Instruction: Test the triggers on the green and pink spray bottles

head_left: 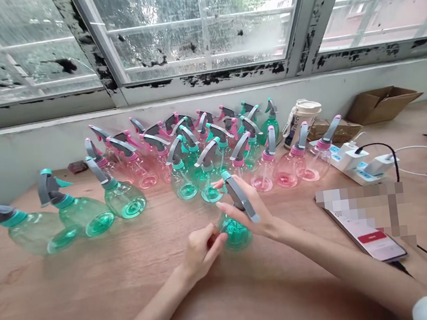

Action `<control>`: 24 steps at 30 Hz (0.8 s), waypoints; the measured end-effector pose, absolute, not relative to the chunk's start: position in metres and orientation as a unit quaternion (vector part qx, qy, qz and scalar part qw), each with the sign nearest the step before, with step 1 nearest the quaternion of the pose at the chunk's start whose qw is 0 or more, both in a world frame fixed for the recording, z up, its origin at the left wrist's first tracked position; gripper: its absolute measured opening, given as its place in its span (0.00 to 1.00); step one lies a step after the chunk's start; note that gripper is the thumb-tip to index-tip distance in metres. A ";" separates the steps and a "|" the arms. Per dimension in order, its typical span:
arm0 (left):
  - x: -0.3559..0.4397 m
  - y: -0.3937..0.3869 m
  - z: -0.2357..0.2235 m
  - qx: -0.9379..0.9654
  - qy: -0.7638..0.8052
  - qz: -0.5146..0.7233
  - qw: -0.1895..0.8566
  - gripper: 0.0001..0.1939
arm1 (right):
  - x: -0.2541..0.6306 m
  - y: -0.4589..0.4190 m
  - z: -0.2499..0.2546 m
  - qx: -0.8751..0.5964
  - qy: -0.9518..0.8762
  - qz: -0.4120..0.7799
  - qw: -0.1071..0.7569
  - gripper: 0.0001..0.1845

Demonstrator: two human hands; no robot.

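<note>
A green spray bottle [237, 237] with a grey and teal trigger head stands at the front middle of the table. My right hand [255, 207] is wrapped round the neck and spray head from the right, its thumb and fingers on both sides. On the bottle's lower left side rests my left hand [204, 251], fingers curled and thumb against the clear wall. Just behind them are a green spray bottle [209, 183] and a pink spray bottle [263, 172]. Part of the held bottle's neck is hidden by my right hand.
Several pink and green spray bottles crowd the back, with green ones [125, 198] at the left. To the right lie a phone [381, 243], a power strip [361, 171] with chargers and cables, a white cup [304, 111] and an open cardboard box [377, 105].
</note>
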State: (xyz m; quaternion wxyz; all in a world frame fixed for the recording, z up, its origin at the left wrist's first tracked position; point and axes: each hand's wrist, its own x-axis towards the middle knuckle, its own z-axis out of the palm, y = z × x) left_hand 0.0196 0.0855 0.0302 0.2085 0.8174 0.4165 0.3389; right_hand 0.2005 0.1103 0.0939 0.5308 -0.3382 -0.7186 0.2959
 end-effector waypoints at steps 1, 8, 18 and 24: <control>0.015 0.090 0.030 0.815 0.425 0.337 0.206 0.21 | 0.200 0.114 0.093 -0.338 -0.720 0.292 0.531 0.13; 0.003 0.108 0.028 0.789 0.499 0.324 0.155 0.22 | 0.194 0.135 0.089 -0.292 -0.748 0.310 0.509 0.13; -0.024 0.134 0.024 0.763 0.579 0.284 0.034 0.14 | 0.197 0.127 0.095 -0.287 -0.773 0.319 0.467 0.15; -0.018 0.129 0.018 0.772 0.572 0.276 -0.008 0.07 | 0.197 0.122 0.094 -0.264 -0.767 0.348 0.469 0.14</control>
